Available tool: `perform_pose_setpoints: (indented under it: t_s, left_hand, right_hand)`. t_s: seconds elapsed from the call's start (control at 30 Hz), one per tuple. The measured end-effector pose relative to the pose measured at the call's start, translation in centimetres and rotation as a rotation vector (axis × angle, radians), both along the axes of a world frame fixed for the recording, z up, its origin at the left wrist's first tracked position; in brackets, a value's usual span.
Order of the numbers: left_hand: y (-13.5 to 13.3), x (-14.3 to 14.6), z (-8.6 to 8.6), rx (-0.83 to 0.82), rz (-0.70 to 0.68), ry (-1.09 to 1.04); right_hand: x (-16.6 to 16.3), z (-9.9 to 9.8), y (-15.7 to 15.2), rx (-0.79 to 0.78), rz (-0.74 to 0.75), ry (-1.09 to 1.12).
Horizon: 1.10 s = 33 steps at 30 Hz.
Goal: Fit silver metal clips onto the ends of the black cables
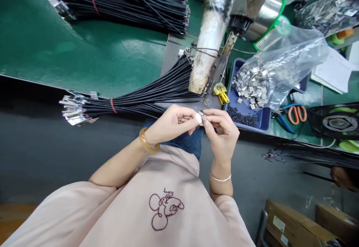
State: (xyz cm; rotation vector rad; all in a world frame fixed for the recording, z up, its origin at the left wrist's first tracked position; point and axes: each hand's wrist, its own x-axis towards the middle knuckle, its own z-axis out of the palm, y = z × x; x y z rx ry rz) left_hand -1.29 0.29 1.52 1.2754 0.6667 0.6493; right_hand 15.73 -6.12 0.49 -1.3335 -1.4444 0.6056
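Observation:
My left hand [177, 123] and my right hand [222, 129] meet at the bench's front edge, fingers closed in a pinch. Between the fingertips is a small silvery metal connector piece [200, 113], mostly covered by them. Something white wraps the tip of my left thumb. Just behind and left of my hands lies a bundle of black cables [140, 96], tied with a red band, with flat metal ends at the left. A blue tray [263, 124] at my right holds tiny black parts [242, 117] and a clear bag of metal connector shells [252, 84].
A pale wrapped tube [206, 49] and a slotted metal bar [223, 62] hang over the bench behind my hands. Nearby are a yellow clip [221, 93], a solder spool [266, 17], orange-handled pliers [296, 114] and another cable bundle [126, 6]. Cardboard boxes [291, 217] stand below right.

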Motion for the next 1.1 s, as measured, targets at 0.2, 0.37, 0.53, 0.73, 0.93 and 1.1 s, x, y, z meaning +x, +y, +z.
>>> perform_pose_setpoints:
  t_s: [0.2, 0.37, 0.53, 0.73, 0.93, 1.1]
  left_hand:
    - [0.3, -0.7, -0.4, 0.006, 0.000, -0.114]
    - [0.0, -0.2, -0.2, 0.001, 0.161, -0.093]
    - [-0.1, 0.4, 0.0, -0.002, 0.232, -0.041]
    - [0.0, 0.6, -0.2, -0.061, 0.239, -0.074]
    - [0.0, 0.6, 0.2, -0.107, 0.222, -0.097]
    - [0.2, 0.8, 0.2, -0.012, 0.261, -0.039]
  right_hand:
    - [-0.4, -0.5, 0.4, -0.075, 0.012, 0.186]
    - [-1.0, 0.0, 0.0, 0.119, -0.189, 0.058]
    - [-1.2, 0.1, -0.4, 0.280, -0.197, -0.123]
    - [-1.3, -0.3, -0.4, 0.367, -0.166, -0.299]
    - [-1.2, -0.9, -0.2, 0.243, -0.209, -0.182]
    - [-1.2, -1.3, 0.4, 0.254, -0.185, -0.143]
